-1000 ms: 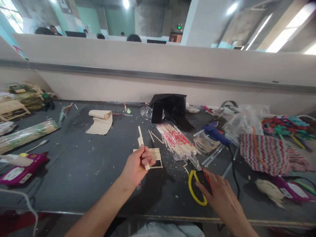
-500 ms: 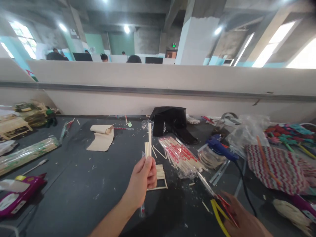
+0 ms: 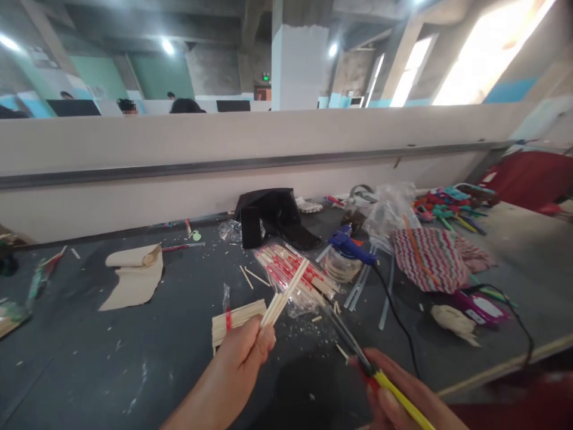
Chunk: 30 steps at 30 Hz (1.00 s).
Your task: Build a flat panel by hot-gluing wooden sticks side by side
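Sticks (image 3: 287, 291), a small bundle near the middle of the table (image 3: 179, 358), stood out from your left hand (image 3: 244, 358), pointing far and right, their far ends uneven. Your thumb and curled fingers were closed around the near ends, with no gap to be seen. By their look, the sticks were light, stiff and dry, unlikely to slip but thin enough to snap if bent; a hold low on the bundle, pressed evenly, suited them best and left the far lengths free.

To the right, your right hand (image 3: 403, 382) was wrapped around the handles of the scissors (image 3: 349, 340), whose blades pointed far and left; how far the blades were parted, you could not have told from this view.

Just beyond your left hand lay a slatted panel (image 3: 219, 328), partly hidden by it, with a red-banded wrapper (image 3: 228, 319) on top. Farther off lay the packet (image 3: 277, 266) of similar sticks, with two loose pieces (image 3: 256, 276) to its left. The glue gun (image 3: 351, 246) lay to its right, and the striped cloth (image 3: 427, 263) farther right. The black bag (image 3: 273, 209) rested on the far side, the fabric roll (image 3: 134, 275) well to the left.
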Tool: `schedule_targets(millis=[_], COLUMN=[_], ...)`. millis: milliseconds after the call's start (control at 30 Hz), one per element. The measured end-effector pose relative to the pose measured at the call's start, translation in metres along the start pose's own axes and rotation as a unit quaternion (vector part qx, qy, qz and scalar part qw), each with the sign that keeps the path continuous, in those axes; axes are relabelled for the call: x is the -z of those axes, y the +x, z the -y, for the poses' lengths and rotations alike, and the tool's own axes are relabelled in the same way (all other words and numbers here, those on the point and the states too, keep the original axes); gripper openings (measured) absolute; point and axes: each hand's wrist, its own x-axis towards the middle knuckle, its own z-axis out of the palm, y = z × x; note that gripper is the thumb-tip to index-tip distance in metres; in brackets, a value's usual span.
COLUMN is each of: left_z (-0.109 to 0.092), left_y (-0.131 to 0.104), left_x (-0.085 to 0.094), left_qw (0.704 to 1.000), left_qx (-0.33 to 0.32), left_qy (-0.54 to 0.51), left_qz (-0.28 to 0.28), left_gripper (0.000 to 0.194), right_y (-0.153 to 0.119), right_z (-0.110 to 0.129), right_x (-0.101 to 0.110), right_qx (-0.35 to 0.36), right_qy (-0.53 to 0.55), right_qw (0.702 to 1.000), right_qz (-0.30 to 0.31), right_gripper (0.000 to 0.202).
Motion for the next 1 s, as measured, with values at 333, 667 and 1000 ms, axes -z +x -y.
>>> schedule_targets(millis=[333,667,1000], left_z=[-0.023,-0.022,-0.028], left_y=[0.001,-0.003,-0.004], left_x=[-0.004,-0.001,-0.005], left_qw=[0.986,0.979,0.976], left_qx=[-0.030,-0.028,-0.025], left_qy=[0.148,0.195,0.208], left_qz=[0.066,0.058,0.067], left_gripper=[0.034,0.033,0.029], right_y=[0.016,0.006,0.002], right_z=[0.028,0.084,0.091], right_x=[-0.011,-0.016,-0.019], right_qx=[0.087,0.204,0.218], right_qy=[0.042,-0.084,-0.109], right_qw=[0.981,0.954,0.945], right_qz=[0.168,0.204,0.219], right_gripper=[0.076,0.054,0.042])
